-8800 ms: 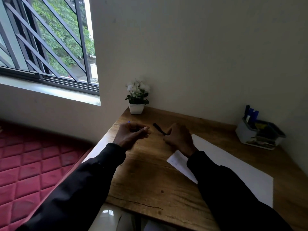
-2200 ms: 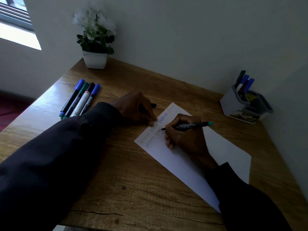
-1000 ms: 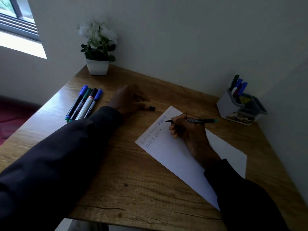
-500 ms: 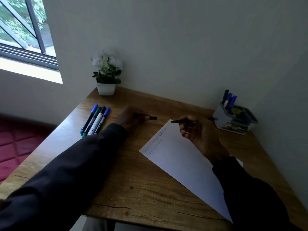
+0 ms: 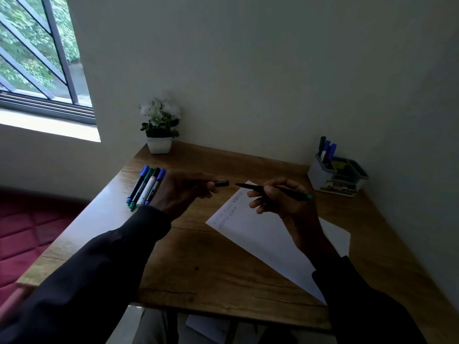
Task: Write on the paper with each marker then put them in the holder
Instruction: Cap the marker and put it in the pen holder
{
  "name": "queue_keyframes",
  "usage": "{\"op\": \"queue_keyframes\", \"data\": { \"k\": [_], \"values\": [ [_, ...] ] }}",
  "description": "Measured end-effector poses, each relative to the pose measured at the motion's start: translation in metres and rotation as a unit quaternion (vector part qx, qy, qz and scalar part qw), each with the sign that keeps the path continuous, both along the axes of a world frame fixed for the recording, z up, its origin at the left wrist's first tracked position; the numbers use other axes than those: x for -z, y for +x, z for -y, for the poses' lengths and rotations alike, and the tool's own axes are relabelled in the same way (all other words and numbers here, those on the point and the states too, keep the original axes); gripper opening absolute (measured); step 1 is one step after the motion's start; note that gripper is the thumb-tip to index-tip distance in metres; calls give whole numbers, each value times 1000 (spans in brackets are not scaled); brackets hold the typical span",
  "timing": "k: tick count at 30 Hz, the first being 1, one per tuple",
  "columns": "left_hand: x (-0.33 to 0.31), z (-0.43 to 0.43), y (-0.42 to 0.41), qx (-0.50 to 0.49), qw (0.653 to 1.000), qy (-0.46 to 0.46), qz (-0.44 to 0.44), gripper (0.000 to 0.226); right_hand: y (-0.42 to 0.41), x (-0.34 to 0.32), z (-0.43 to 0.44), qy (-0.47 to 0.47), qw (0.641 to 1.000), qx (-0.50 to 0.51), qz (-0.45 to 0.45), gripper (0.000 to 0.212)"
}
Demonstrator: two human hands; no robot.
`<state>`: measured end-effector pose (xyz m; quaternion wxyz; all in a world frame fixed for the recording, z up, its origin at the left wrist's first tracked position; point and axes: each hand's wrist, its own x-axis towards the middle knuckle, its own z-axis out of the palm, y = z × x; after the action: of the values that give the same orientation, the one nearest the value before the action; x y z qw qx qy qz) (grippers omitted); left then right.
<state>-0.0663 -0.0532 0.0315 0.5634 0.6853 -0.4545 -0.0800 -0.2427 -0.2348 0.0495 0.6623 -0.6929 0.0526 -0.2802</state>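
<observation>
— Where's the marker now?
— My right hand (image 5: 280,203) has its fingers curled round the slim black marker with a teal end (image 5: 252,186), bare tip pointing left, above the white paper sheet (image 5: 268,242).
— And your left?
— My left hand (image 5: 183,193) pinches the small black cap (image 5: 221,183), just short of the tip. Four capped markers (image 5: 146,186) lie together on the wooden table (image 5: 211,269). The grey-white plastic holder (image 5: 320,176) stands far right.

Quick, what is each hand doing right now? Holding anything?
Left hand: pinches the black cap.
Right hand: grips the uncapped marker, tip pointing toward the cap.
</observation>
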Motion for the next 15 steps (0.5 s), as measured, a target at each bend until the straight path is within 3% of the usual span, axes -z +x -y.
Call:
{"op": "queue_keyframes", "data": {
  "k": [5, 15],
  "values": [
    [-4, -4, -8, 0, 1000, -5, 20, 18, -6, -5, -7, -12, 1000, 11, 10, 18],
    [-14, -6, -25, -16, 999, 18, 49, 16, -18, -13, -10, -39, 999, 16, 7, 13]
  ]
}}
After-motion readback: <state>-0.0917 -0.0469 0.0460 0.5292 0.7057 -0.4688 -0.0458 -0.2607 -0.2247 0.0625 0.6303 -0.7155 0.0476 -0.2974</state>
